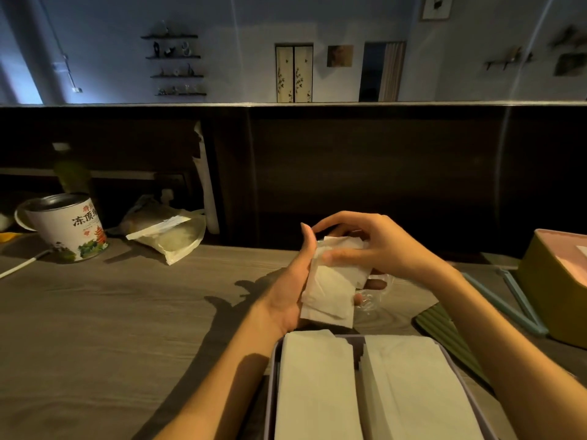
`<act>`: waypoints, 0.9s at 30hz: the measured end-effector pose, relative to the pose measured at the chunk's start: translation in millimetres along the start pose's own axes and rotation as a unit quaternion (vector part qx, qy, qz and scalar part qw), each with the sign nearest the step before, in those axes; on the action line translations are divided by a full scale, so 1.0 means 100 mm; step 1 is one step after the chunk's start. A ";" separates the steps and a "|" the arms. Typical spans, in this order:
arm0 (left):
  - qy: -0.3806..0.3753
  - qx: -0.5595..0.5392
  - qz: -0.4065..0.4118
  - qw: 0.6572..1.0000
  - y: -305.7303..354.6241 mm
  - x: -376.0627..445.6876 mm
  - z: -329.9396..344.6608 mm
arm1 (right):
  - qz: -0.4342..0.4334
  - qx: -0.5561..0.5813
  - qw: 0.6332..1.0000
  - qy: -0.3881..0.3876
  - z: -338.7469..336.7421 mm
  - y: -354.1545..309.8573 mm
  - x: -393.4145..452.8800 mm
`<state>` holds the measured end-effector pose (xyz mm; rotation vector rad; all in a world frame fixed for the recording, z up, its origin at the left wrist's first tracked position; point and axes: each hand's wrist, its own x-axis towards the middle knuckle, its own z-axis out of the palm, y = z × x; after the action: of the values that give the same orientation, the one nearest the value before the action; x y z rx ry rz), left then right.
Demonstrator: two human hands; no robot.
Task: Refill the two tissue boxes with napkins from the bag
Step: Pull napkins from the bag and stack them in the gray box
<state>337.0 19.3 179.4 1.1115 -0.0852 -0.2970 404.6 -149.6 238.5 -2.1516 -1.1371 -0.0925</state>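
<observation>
Both hands work a small stack of napkins [330, 281] mid-frame, just above the near box

Left hand [292, 287]: palm up under the stack, grip curled round its left edge, fingertips showing past the right edge over a crumpled clear plastic bag [373, 296]. Whether that hand also holds the bag, cannot tell

Right hand [378, 246]: comes in from 3 o'clock, grip pinching the stack's top end, thumb flat across the front sheet, other fingers curled over the back

Purple tissue box [273, 369] at 6 o'clock, open, two white napkin stacks [317, 385] side by side inside, filling it to the rim

Second box [540, 287], yellow outside and pink inside, at 3 o'clock on the frame edge, partly cut off; a bit of white shows in it

Between the boxes: a ribbed green lid [444, 331] lying flat, and pale blue strips [521, 303] beside the yellow box

On the wooden surface [111, 312] at 9 o'clock: printed tea tin [68, 228], upright; just right of it a translucent pouch [171, 236] lying slumped. Both well apart from the hands
</observation>
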 end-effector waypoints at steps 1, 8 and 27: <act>-0.005 0.002 0.000 1.000 0.00 -0.02 0.00 | 0.005 0.010 1.000 -0.003 -0.01 0.01 0.00; -0.014 0.049 0.014 0.999 0.04 -0.04 -0.11 | 0.079 0.099 0.991 -0.047 -0.20 0.14 -0.08; 0.188 0.070 0.085 0.976 0.02 0.05 -0.10 | 0.109 0.034 0.991 0.071 -0.15 0.20 0.00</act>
<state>344.4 26.9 176.3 1.2755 0.1361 0.0759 423.5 -166.8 238.9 -2.1578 -0.8086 -0.1044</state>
